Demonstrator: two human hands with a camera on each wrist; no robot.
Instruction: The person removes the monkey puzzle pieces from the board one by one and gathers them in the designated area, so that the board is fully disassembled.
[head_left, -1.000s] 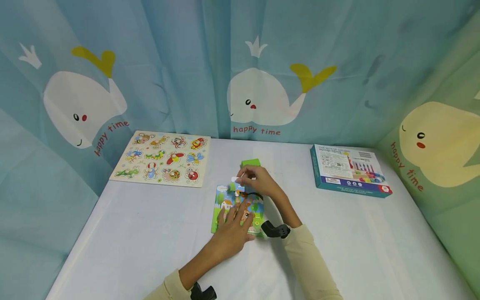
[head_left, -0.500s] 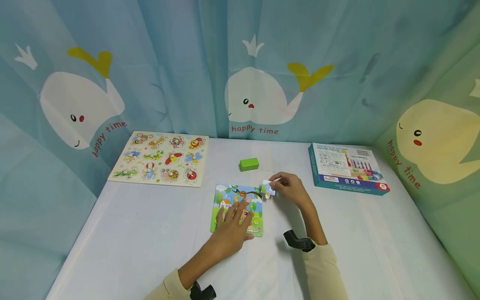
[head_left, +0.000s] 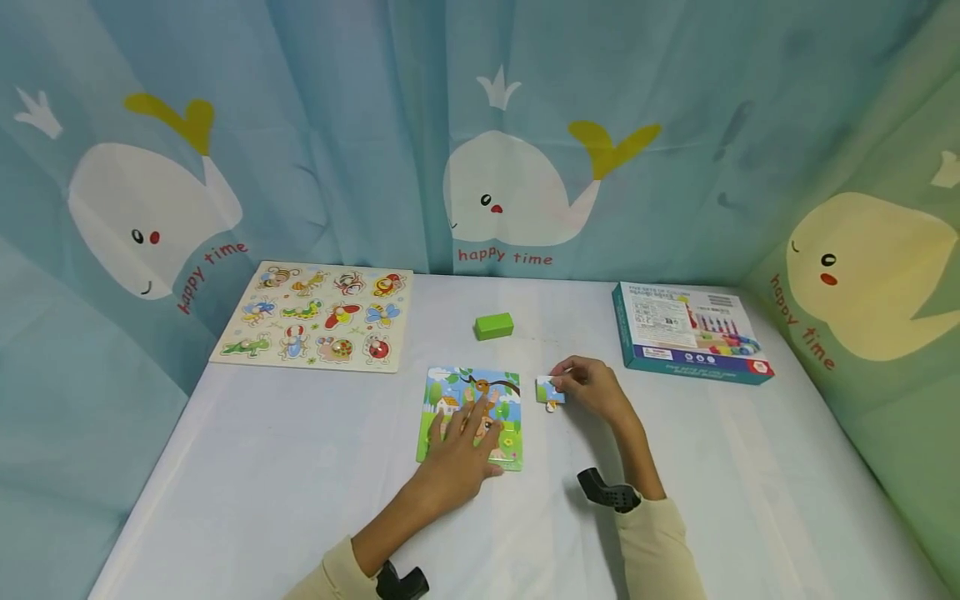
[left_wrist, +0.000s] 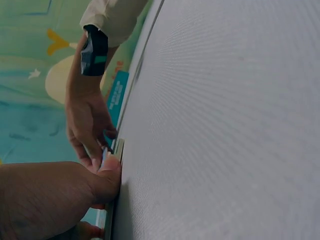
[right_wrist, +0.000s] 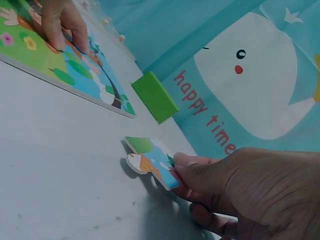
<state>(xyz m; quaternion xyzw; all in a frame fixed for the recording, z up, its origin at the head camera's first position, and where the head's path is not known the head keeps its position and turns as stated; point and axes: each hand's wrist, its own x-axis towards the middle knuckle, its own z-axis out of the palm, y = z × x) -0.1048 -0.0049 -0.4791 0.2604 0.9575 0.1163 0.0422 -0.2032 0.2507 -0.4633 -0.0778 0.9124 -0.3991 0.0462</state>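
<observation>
Right hand (right_wrist: 245, 192) pinches puzzle piece (right_wrist: 156, 159) by one edge. Left hand (right_wrist: 64, 22) has fingertips on picture puzzle (right_wrist: 65, 76). Green block (right_wrist: 155, 97) near puzzle's corner, whale-print curtain (right_wrist: 250, 75) behind.

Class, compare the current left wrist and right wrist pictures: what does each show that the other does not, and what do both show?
Only the left wrist view shows the teal box, the right sleeve and the black wrist device. Only the right wrist view clearly shows the puzzle piece, the green block and the printed face of the puzzle board. Both show the left hand, the right hand, the white table and the patterned curtain.
</observation>
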